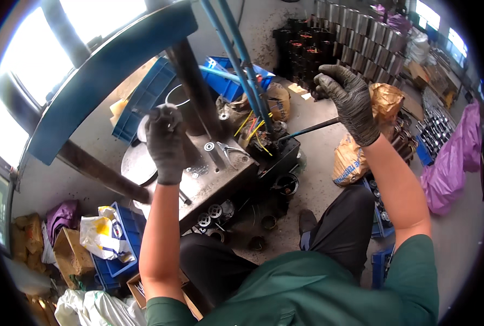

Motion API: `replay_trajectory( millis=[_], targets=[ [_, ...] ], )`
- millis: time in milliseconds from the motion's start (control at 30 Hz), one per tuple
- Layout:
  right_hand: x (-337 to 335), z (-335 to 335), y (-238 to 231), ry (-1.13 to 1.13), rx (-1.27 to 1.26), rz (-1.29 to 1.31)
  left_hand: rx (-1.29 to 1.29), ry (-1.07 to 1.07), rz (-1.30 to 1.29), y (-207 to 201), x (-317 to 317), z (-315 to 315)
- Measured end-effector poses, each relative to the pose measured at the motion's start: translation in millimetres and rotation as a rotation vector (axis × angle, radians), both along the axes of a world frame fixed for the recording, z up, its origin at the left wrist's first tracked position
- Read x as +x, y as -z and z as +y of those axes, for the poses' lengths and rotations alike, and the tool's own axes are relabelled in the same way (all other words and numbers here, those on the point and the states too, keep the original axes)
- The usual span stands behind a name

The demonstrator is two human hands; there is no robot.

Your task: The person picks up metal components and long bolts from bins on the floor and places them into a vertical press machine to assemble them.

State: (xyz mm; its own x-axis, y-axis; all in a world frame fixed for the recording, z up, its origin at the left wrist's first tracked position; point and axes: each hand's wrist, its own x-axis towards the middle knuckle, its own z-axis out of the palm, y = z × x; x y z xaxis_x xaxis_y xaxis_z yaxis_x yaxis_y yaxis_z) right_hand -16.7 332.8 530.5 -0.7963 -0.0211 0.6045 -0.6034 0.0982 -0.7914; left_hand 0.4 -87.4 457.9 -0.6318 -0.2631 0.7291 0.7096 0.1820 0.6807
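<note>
My left hand [165, 146], in a dark work glove, is raised over the left part of the metal press table [216, 182]. Its fingers are closed on a round metal part [171, 115], partly hidden by the glove. My right hand [349, 103], also gloved, is raised at the right with its fingers bent and nothing visible in them. Just beside its wrist ends a long dark lever [310, 128]. Between the hands, a metal sleeve [213, 155] and a forked metal tool [230, 154] lie on the table. A short rod [185, 197] lies near its front edge.
A blue press frame [117, 70] arches over the table on dark columns [196, 89]. Yellow and red wires [255, 133] hang beside the lever's base. Stacked metal cylinders [361, 38] stand at the back. Blue crates [125, 239] and a brown sack [351, 160] flank me.
</note>
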Motion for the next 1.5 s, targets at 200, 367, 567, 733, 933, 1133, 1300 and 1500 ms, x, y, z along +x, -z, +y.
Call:
replay_trajectory(
  millis=[200,367,567,733,933,1133,1300,1500],
  targets=[
    [92.5,26.6,124.2,-0.014,-0.898,-0.652,-0.007,0.136,-0.246,79.1,110.3,119.2],
    [160.1,-51.2,229.4,-0.394,-0.918,-1.231,-0.416,0.377,-0.374,122.3,150.7,164.7],
    [172.8,-36.8,255.9,-0.347,-1.068,-1.391,-0.580,0.473,-0.593,152.0,146.1,158.7],
    [163.0,17.5,197.2,-0.153,-1.388,-0.986,-0.615,0.396,-0.705,170.4,139.1,135.8],
    [173.5,157.0,137.1,0.151,-1.242,-0.443,-0.608,0.380,-0.822,178.7,143.9,124.8],
    [252.3,352.6,204.4,0.768,-0.237,-0.754,-0.599,0.430,-0.890,193.4,140.6,121.1],
    [358.8,427.4,247.8,0.955,1.277,-1.299,-0.542,0.456,-0.955,210.5,140.8,111.0],
    [436.1,465.9,317.8,0.782,1.480,-1.719,-0.632,0.466,-0.988,219.5,138.8,111.5]
  ],
)
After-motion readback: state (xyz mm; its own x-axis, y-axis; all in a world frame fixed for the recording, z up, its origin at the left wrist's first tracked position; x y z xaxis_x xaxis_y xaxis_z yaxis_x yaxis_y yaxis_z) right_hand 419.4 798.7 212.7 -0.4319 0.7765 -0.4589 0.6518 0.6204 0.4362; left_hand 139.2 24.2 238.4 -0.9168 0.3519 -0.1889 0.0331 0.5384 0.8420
